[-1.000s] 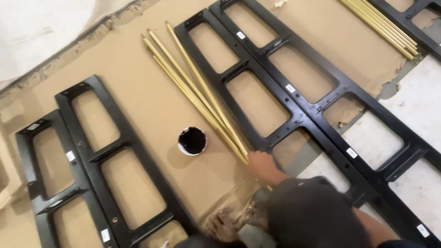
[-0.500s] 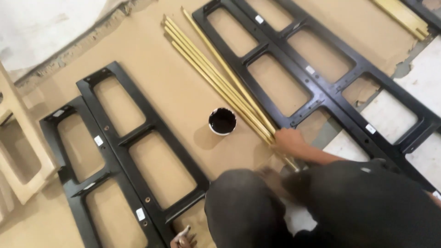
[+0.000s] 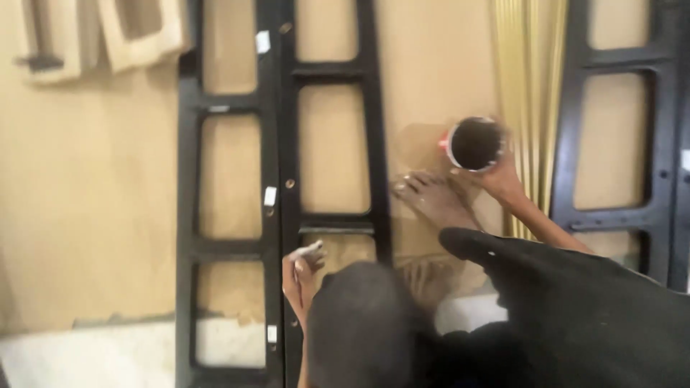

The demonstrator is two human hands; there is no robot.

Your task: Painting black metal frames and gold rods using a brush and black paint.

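Head view: right hand [image 3: 503, 179] grip clasps cup [image 3: 474, 144] rim; left hand [image 3: 300, 273] pinches brush [image 3: 309, 251].

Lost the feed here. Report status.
Own hands not in view. Crouching co-worker's hand grips dark-filled cup by gold rods; other hand holds small tool at black frame. Bare foot beside cup.

A bundle of long brass-coloured rods [image 3: 530, 93] lies lengthwise on the brown board floor [image 3: 93, 215], between two sets of black ladder-like metal frames. A second black frame [image 3: 632, 136] lies at the right edge, and pale wooden frames [image 3: 136, 32] rest at the top left. A bare foot [image 3: 431, 197] rests on the board just beside the rods.
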